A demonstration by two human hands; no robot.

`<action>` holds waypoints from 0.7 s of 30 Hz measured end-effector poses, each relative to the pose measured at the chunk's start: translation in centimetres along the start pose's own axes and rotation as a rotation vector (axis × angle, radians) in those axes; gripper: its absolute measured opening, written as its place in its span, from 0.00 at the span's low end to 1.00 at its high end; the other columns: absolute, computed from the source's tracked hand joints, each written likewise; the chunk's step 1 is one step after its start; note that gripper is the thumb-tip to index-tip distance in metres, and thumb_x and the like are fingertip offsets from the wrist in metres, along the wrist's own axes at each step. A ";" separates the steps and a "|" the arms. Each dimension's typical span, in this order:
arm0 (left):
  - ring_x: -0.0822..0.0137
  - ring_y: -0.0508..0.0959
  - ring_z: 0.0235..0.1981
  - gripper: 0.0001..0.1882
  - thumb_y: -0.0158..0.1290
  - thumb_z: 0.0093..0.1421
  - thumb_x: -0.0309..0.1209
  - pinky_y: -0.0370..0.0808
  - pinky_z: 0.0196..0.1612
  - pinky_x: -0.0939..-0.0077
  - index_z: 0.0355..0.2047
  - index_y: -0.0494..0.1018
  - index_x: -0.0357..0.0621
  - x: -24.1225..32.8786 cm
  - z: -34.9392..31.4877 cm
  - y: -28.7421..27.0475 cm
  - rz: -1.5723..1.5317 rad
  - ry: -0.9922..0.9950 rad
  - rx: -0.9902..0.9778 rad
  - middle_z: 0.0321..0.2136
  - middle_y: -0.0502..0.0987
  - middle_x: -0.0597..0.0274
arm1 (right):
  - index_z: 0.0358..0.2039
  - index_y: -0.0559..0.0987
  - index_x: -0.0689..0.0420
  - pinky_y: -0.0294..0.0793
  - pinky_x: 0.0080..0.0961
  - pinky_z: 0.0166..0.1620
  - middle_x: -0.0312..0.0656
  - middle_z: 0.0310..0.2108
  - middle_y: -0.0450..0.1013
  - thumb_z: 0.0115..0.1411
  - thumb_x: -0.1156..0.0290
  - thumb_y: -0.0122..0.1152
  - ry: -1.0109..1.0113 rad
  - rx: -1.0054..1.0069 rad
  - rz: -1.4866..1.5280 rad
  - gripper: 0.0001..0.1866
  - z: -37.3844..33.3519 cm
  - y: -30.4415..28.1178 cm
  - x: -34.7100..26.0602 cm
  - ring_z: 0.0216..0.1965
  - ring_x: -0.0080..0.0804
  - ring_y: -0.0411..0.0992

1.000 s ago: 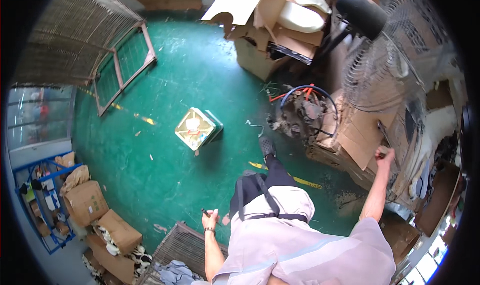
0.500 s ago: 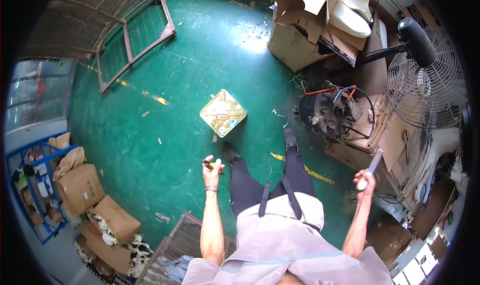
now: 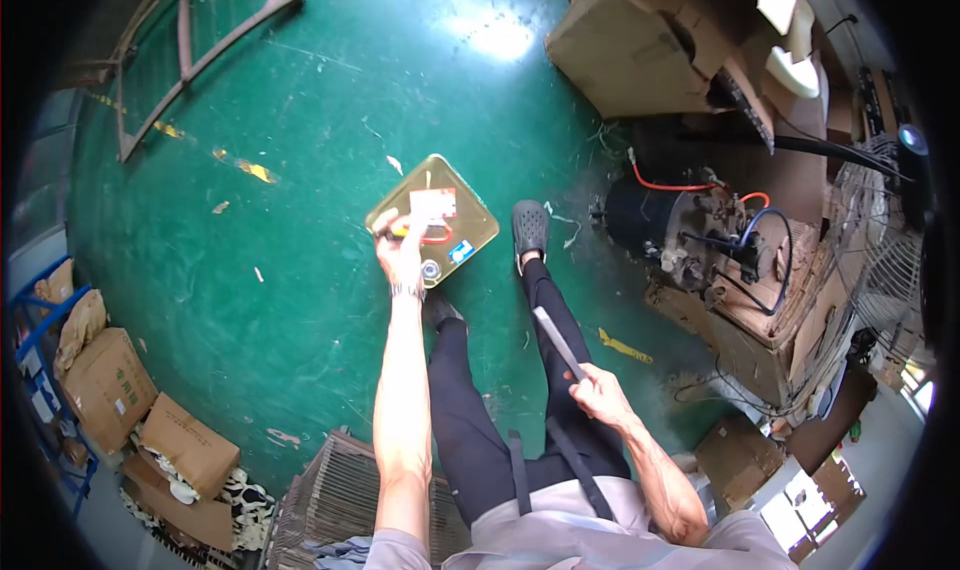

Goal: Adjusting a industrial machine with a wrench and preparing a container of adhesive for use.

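A square gold metal tin point(image 3: 473, 208) stands on the green floor in front of my feet. Its top carries a red handle point(image 3: 437, 237), a round cap point(image 3: 431, 269) and small labels. My left hand point(image 3: 402, 260) is over the tin's left corner, closed around a short yellow-and-black hand tool point(image 3: 400, 232) whose tip I cannot make out. Whether that hand touches the tin is unclear. My right hand point(image 3: 604, 398) grips a long flat grey bar point(image 3: 560, 341), held slanting up and left above my right leg.
To the right, a dark cylindrical machine point(image 3: 650, 218) with red and blue hoses sits beside cardboard boxes and a wire-caged fan point(image 3: 890, 230). Open cartons point(image 3: 188, 445) stand at lower left. A metal frame point(image 3: 185, 70) is at upper left, and a slatted crate point(image 3: 345, 490) is near me.
My left hand has moved forward with its tool, over the tin. My right hand has swung inward with the bar, from far right to above my leg. My right foot has moved forward beside the tin.
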State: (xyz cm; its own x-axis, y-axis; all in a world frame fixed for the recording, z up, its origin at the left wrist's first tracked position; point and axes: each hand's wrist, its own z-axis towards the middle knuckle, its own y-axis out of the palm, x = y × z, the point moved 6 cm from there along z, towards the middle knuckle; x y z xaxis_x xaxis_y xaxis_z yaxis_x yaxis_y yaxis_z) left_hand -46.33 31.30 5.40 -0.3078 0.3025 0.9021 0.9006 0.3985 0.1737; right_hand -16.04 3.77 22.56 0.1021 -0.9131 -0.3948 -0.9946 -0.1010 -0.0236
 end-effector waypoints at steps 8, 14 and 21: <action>0.73 0.77 0.38 0.24 0.70 0.50 0.19 0.78 0.49 0.72 0.37 0.66 0.50 -9.2 13.5 6.9 -0.114 0.149 0.125 0.33 0.75 0.66 | 0.44 0.77 0.65 0.70 0.24 0.30 0.37 0.22 0.73 0.55 0.67 0.57 0.004 0.059 -0.201 0.18 10.0 -1.5 -2.3 0.24 0.21 0.71; 0.55 0.79 0.54 0.26 0.69 0.51 0.18 0.74 0.61 0.58 0.40 0.63 0.49 -10.1 12.8 9.5 0.005 0.305 0.037 0.39 0.80 0.58 | 0.47 0.77 0.64 0.71 0.27 0.29 0.40 0.20 0.72 0.54 0.66 0.59 -0.024 0.085 -0.349 0.21 12.9 -4.0 -4.1 0.22 0.27 0.72; 0.50 0.76 0.57 0.28 0.69 0.48 0.15 0.67 0.66 0.54 0.40 0.62 0.48 -10.2 12.0 10.1 0.005 0.372 0.068 0.40 0.79 0.59 | 0.45 0.75 0.62 0.70 0.27 0.25 0.42 0.18 0.69 0.58 0.64 0.61 -0.427 0.007 -0.323 0.19 17.4 -1.5 -11.7 0.19 0.30 0.72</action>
State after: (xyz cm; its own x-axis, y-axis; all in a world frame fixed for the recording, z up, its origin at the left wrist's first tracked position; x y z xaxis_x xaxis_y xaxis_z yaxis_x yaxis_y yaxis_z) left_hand -37.78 42.65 -6.78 -0.1598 -0.0254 0.9868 0.8757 0.4578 0.1536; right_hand -16.10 21.50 11.28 0.3881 -0.5941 -0.7046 -0.9140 -0.3462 -0.2115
